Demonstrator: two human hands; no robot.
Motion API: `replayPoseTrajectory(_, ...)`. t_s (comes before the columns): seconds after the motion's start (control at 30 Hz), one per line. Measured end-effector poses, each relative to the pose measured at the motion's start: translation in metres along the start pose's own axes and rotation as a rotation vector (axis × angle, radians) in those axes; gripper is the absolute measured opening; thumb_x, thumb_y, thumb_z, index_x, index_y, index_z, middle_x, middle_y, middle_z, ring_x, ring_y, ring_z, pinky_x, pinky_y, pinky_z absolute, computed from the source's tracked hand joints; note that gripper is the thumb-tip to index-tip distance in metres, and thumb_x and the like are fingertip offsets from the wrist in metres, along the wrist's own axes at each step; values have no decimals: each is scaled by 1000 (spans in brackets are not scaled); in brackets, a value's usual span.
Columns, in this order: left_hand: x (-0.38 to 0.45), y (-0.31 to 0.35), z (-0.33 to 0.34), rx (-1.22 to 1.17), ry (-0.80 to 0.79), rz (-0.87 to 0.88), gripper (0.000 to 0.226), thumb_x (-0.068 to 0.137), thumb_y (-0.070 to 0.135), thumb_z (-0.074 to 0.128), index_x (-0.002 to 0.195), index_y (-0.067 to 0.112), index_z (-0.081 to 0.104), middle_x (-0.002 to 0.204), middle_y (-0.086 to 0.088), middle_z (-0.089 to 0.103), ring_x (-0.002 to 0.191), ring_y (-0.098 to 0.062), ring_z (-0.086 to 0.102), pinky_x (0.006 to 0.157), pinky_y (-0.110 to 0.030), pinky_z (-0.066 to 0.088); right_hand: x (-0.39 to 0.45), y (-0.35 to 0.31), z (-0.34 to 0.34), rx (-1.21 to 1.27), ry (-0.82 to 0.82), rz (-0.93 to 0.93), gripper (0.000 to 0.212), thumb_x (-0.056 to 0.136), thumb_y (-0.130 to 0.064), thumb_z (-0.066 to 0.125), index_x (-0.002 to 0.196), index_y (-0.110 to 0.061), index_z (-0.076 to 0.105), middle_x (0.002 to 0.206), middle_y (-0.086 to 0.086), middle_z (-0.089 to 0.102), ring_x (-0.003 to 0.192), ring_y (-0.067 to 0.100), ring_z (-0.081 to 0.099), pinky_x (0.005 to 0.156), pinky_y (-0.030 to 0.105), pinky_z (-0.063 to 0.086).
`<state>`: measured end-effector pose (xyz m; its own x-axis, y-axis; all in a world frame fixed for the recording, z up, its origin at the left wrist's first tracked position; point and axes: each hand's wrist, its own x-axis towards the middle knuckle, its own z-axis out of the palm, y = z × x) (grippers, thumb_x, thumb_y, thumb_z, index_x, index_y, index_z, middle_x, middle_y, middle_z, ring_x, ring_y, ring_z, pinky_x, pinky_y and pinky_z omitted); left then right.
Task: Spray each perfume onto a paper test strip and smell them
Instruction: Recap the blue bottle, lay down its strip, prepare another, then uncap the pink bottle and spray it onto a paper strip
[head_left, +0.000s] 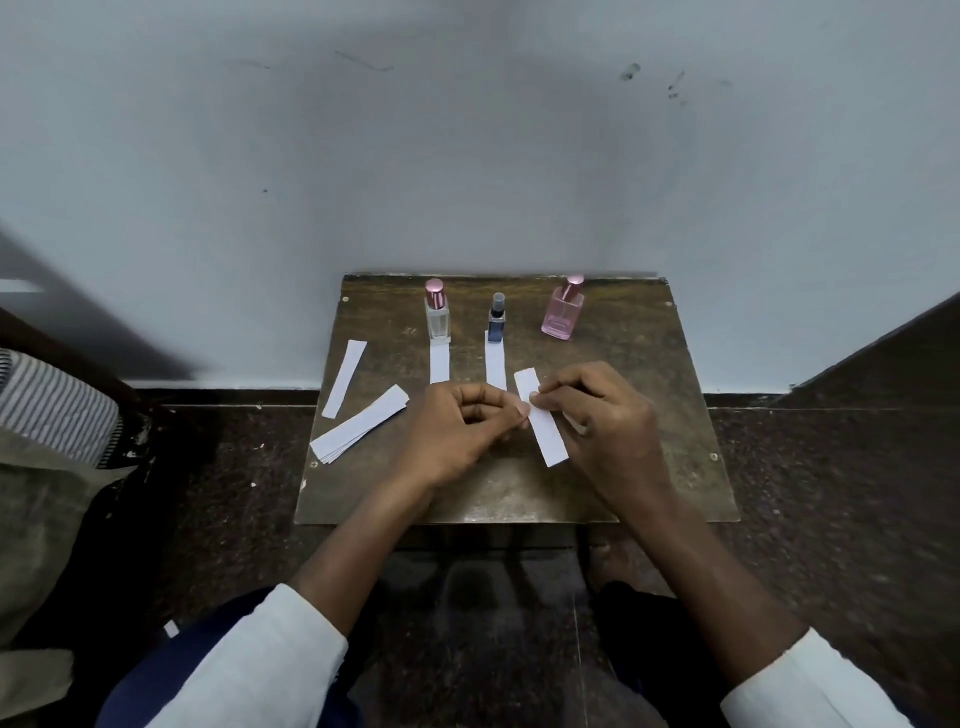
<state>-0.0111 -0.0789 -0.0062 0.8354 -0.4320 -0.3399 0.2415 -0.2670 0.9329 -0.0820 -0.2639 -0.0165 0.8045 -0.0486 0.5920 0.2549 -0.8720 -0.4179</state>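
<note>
Three perfume bottles stand along the back of a small wooden table (649, 405): a clear bottle with a pink cap (437, 312), a small dark blue bottle (496, 319) and a pink bottle (562, 310). A white paper strip (439, 362) lies in front of the clear bottle and another strip (496, 368) in front of the blue one. My left hand (457, 431) and my right hand (597, 415) both pinch a third strip (543, 421) near its upper end, just above the table's middle.
A stack of spare strips (358, 423) lies at the table's left, with a single loose strip (345, 378) behind it. A white wall rises right behind the table. Striped cloth (57, 405) sits at the far left on the dark floor.
</note>
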Motion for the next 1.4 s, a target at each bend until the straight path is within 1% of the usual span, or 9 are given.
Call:
replayPoseTrajectory(0.1,4,-3,14,243,49,88,4,94,25,82,92,22,83,77,10,80,64,5,70,65,-15,55,-14,15,-3,-75,-58,42,13,80,0,88,90,-4,81,90,7,71,81,24,65,66,29,49)
replayPoseTrajectory(0.23,12,-5,34,462,124,229,3,94,26,80,94,27,83,71,16,73,60,2,64,60,-10,48,-28,34,-2,-109,-176,213,10,85,-6,83,93,-11,82,87,2,65,81,22,60,59,39,52)
replayPoseTrajectory(0.43,18,-13,54,779,106,349,19,95,44,72,111,38,79,89,22,74,70,3,63,73,-32,61,-30,42,-10,-23,-368,270,26,94,-19,61,110,-18,82,91,-1,59,86,18,56,68,41,53)
replayPoseTrajectory(0.53,21,-14,56,797,117,359,19,96,44,70,113,38,77,93,21,73,77,-2,64,77,-35,61,-21,40,-18,0,-261,363,32,90,-14,55,111,-19,79,93,-3,62,90,12,55,78,26,49)
replayPoseTrajectory(0.63,26,-14,55,746,145,385,13,96,40,69,106,37,77,88,21,71,73,0,61,74,-36,59,-1,44,-18,-36,-111,487,24,92,-14,72,115,-17,76,104,-2,71,96,16,65,85,29,52)
replayPoseTrajectory(0.9,36,-8,54,658,213,411,12,98,41,68,102,34,76,87,18,67,69,-1,61,69,-30,56,66,52,10,159,-33,666,69,86,-40,85,146,-20,58,130,-7,71,111,6,68,94,28,57)
replayPoseTrajectory(1.1,47,-6,51,637,210,419,8,99,41,68,102,37,74,87,20,65,72,-2,62,66,-17,49,75,60,24,91,-84,585,35,92,-21,79,125,-19,69,110,-4,75,94,13,70,88,36,58)
replayPoseTrajectory(1.3,50,-4,44,549,259,398,20,100,35,71,119,31,78,104,17,74,73,4,63,72,-5,45,72,67,9,136,-205,497,26,96,-15,75,121,-17,69,101,-12,67,85,5,65,75,1,41)
replayPoseTrajectory(1.4,47,-2,41,528,346,397,32,99,40,74,130,31,76,115,13,78,70,0,64,77,-22,57,68,64,0,227,-238,478,21,99,-23,72,120,-21,67,104,-11,73,89,3,66,75,16,50)
